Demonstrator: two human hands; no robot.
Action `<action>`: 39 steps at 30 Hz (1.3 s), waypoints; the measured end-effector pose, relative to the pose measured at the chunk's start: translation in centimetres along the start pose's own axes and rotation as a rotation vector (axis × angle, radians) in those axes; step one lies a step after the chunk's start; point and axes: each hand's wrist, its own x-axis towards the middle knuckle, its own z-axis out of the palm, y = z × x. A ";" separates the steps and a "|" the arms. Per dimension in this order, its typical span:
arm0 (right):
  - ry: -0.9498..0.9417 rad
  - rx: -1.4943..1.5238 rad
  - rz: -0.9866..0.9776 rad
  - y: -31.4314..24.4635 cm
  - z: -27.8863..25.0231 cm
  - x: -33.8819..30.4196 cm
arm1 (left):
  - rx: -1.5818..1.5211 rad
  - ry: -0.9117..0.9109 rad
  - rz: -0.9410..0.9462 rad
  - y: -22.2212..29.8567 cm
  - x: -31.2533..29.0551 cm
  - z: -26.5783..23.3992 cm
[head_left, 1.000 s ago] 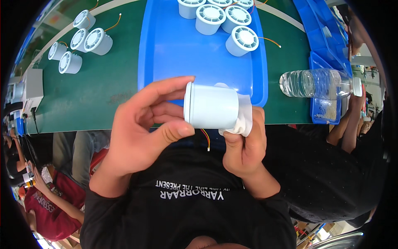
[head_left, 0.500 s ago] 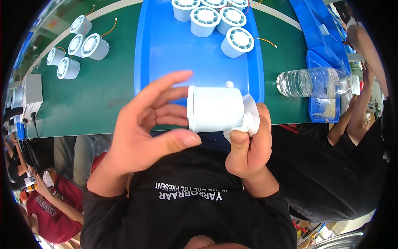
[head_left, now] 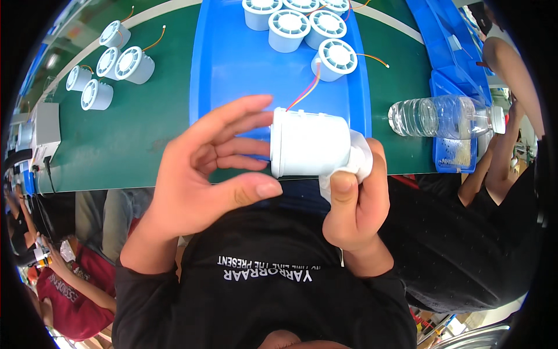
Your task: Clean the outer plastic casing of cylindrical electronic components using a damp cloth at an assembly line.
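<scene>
A white cylindrical housing (head_left: 314, 142) lies sideways in the air over the front edge of the blue tray (head_left: 200, 70). Red and yellow wires rise from its upper side near the left-hand rim. My right hand (head_left: 357, 200) is closed on a crumpled white cloth (head_left: 361, 158), pressed against the right end of the housing. Curved around the left end, my left hand (head_left: 203, 168) is open, its thumb and fingers spread. Its fingertips reach the rim, but whether they touch is unclear.
Several similar white housings (head_left: 289, 29) with slotted round tops stand in the tray; more (head_left: 135, 65) stand on the green table (head_left: 116, 139) at left. A clear bottle (head_left: 442, 116) lies at right, by blue bins (head_left: 453, 157). Other people's arms (head_left: 505, 64) show at right.
The housing has turned about its long axis, bringing its wires into view on top. It and my right hand have shifted slightly right; my left hand stays spread.
</scene>
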 end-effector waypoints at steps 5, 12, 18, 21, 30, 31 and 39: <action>0.033 -0.280 -0.266 0.5 0.3 -0.4 | -0.018 -0.080 -0.045 0.2 0.4 -0.4; -0.144 0.646 0.829 0.7 -0.8 3.7 | 0.970 -0.128 0.535 -1.3 0.5 -1.7; 0.064 1.498 0.672 3.5 -0.7 1.7 | 0.450 0.015 0.244 -0.9 -0.6 -1.8; 0.146 1.519 0.760 2.6 -0.9 2.0 | 0.289 0.040 0.251 -1.2 -0.5 -2.2; 0.062 1.298 0.457 2.2 -1.3 1.4 | 0.207 0.126 0.177 -0.8 -0.5 -2.5; 0.078 0.875 0.398 1.1 -0.9 1.4 | 0.228 0.119 0.154 -0.7 -0.5 -2.5; -0.060 -0.164 -0.117 1.7 1.7 2.1 | 0.523 0.177 0.035 2.4 -1.7 -4.6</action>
